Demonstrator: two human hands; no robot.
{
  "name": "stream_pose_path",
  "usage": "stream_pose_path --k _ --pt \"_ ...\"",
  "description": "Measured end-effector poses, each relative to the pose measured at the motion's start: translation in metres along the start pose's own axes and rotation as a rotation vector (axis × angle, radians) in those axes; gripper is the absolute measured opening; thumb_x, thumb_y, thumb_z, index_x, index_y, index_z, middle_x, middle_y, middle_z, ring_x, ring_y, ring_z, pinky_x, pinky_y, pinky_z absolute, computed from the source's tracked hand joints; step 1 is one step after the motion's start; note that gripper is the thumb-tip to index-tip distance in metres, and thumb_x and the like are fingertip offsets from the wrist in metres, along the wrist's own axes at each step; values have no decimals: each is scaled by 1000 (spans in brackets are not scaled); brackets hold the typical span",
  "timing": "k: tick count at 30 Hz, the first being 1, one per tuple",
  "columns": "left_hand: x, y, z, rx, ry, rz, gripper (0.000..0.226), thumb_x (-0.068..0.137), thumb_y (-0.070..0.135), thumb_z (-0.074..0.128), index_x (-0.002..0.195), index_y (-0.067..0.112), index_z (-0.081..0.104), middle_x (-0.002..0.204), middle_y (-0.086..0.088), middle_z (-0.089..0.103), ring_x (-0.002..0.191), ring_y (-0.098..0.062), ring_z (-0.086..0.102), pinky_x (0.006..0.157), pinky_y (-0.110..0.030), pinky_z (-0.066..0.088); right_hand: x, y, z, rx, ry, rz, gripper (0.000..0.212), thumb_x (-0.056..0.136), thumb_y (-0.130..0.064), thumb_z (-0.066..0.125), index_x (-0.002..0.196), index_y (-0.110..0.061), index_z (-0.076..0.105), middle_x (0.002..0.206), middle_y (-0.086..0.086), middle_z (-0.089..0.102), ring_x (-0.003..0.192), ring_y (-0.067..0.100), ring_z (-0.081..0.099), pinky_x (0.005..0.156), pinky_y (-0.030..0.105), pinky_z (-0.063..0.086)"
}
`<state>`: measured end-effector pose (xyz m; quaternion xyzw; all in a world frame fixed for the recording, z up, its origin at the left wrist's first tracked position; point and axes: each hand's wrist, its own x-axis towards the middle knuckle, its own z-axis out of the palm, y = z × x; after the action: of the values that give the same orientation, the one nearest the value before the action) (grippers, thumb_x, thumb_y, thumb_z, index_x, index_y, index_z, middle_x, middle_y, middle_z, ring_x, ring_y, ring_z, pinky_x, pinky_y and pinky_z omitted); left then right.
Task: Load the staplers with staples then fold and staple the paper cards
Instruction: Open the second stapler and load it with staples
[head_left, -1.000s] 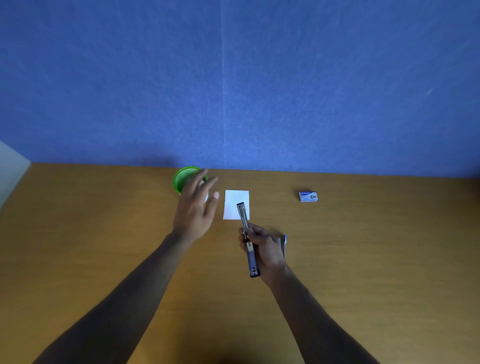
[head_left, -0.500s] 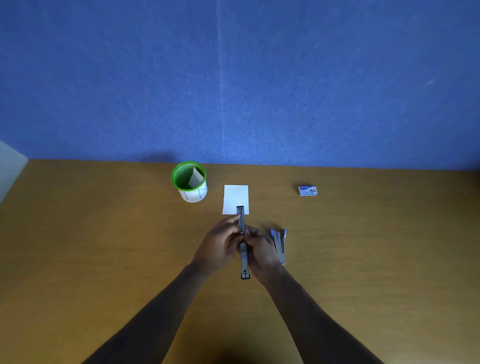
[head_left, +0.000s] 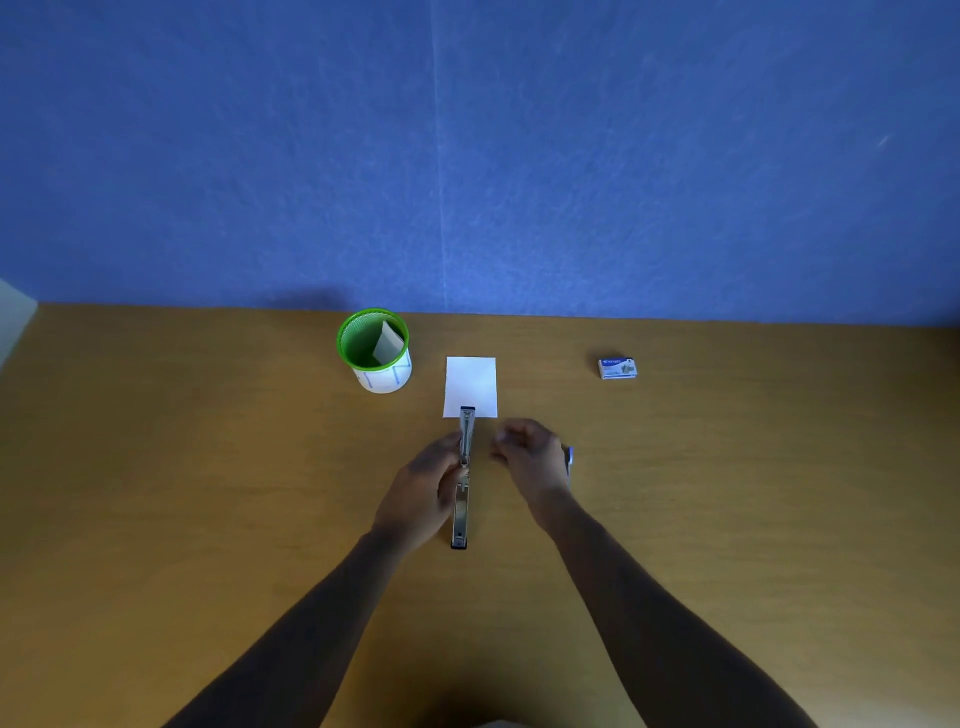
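An opened metal stapler (head_left: 462, 483) lies stretched out flat on the wooden table (head_left: 208, 493), its far tip resting on the near edge of a white paper card (head_left: 470, 384). My left hand (head_left: 423, 493) grips the stapler at its middle. My right hand (head_left: 530, 454) hovers just right of it, fingers loosely curled, holding nothing that I can see. A second stapler (head_left: 570, 460) lies mostly hidden behind my right hand. A small blue box of staples (head_left: 616, 368) sits at the far right.
A green mesh cup (head_left: 374, 349) with a folded card inside stands left of the paper card, close to the blue wall (head_left: 467, 156). The table's left edge shows at the far left.
My left hand came back from the green cup and took hold of the stapler. My right hand then let go of it and moved a little to the right.
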<state>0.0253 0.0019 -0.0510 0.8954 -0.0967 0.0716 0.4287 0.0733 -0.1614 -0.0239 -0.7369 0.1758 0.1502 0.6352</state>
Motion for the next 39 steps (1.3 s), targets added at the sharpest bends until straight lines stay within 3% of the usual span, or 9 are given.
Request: stream_pose_path --k 2,7,13,17,32,35,39 --pt "-1 0 1 29 23 -1 9 87 1 65 81 5 59 126 -8 63 117 -11 57 85 -3 38 10 -5 -1 -177 17 -68 12 89 -13 63 93 -21 71 85 1 75 82 19 72 83 43 60" --pt "-3 -9 3 85 -16 0 7 87 3 66 84 3 61 127 -10 63 102 -21 67 77 -16 46 37 -34 2 -585 -16 -282 29 91 -10 64 119 -8 67 113 8 71 105 24 65 89 33 52" --pt "-7 -14 8 114 -22 37 23 94 23 51 86 4 61 129 -9 62 109 -20 63 83 -24 50 74 -47 10 -1078 -178 -387 73 91 -28 68 153 -14 32 158 6 35 145 28 30 113 43 30" --pt "-8 -18 12 129 -2 62 21 95 22 50 87 4 59 127 -9 61 114 -22 60 92 -30 50 85 -46 14 -1310 -245 -415 75 94 -39 62 155 -17 25 164 2 19 151 23 16 116 45 24" --pt "-9 -17 10 122 1 56 23 94 23 50 89 4 60 129 -10 60 114 -22 60 90 -32 52 78 -34 13 -1330 -228 -475 62 102 -36 48 154 -13 24 166 5 14 153 22 7 119 44 18" --pt "-8 -16 10 140 -14 69 26 95 25 48 89 3 61 129 -10 60 115 -23 60 91 -33 52 77 -35 -3 -1148 -102 -534 52 103 -34 47 149 -13 37 159 7 32 149 24 23 116 43 24" --pt "-8 -17 10 113 -31 52 25 95 25 49 91 4 62 130 -8 59 116 -21 59 91 -33 52 82 -29 -44 -1015 196 -493 45 101 -32 50 142 -13 49 151 9 43 142 28 34 115 47 29"
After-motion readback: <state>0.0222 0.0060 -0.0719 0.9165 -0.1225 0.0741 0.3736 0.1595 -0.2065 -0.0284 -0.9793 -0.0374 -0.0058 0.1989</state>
